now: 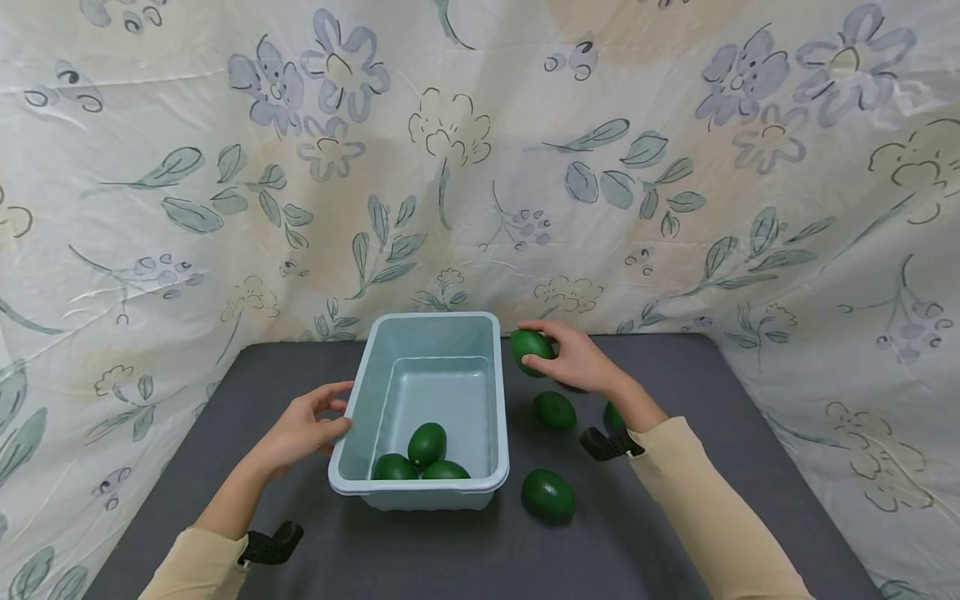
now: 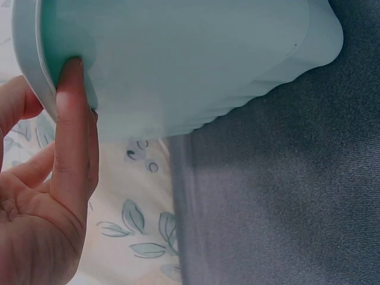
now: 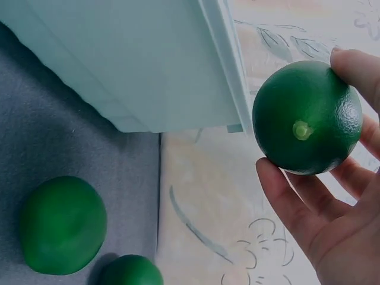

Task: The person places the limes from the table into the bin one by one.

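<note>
My right hand (image 1: 573, 358) holds a dark green avocado (image 3: 306, 119) between thumb and fingers, raised just outside the far right corner of a pale blue-green plastic bin (image 1: 438, 325). Its pale stem end shows in the right wrist view. At the bin's left side, my left hand (image 1: 303, 425) grips the rim, with fingers tucked under the lip against the outer wall in the left wrist view (image 2: 71, 130). Inside the bin, three avocados (image 1: 427, 444) lie together at the near end.
On the dark grey table (image 1: 420, 558), right of the bin, lie one avocado (image 1: 548, 496) near the front and another (image 1: 555, 410) farther back. One more (image 1: 613, 415) is partly hidden by the right wrist. A floral cloth (image 1: 480, 167) hangs behind and beside the table.
</note>
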The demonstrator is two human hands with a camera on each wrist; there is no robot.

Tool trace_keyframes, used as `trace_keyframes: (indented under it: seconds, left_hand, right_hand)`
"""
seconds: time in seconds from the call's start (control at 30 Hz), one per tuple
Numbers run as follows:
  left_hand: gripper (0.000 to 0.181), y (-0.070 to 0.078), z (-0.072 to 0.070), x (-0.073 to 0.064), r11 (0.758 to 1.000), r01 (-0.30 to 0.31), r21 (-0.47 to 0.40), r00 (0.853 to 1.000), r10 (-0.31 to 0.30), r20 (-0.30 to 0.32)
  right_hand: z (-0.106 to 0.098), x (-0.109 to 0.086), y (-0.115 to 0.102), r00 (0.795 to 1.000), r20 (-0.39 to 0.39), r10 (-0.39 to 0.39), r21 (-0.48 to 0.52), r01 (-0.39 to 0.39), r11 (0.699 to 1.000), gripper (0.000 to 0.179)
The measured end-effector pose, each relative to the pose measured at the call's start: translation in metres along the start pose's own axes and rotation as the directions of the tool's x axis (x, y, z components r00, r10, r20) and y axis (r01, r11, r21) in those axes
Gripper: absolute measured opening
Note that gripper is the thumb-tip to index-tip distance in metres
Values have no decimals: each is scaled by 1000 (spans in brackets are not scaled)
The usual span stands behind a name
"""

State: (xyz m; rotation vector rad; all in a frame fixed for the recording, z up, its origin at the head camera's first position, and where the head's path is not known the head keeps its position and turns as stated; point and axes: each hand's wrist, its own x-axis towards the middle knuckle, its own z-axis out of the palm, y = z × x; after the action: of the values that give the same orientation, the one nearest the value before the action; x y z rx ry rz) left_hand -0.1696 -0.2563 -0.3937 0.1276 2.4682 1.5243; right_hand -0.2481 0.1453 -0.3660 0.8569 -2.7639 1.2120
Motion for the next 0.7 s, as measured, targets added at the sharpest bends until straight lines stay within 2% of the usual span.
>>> trace_keyframes:
  seconds: [0.5,0.7]
  left_hand:
    - [61,1,-1,1,1000,4,3,1000,-4,2]
    - [61,0,-1,1,1000,5,0,1000,-5,2]
  right_hand:
    - [5,21,-13,999,26,-28,26,28,999,53]
    - [8,29,-19,999,37,-16,-3,16,1000,54]
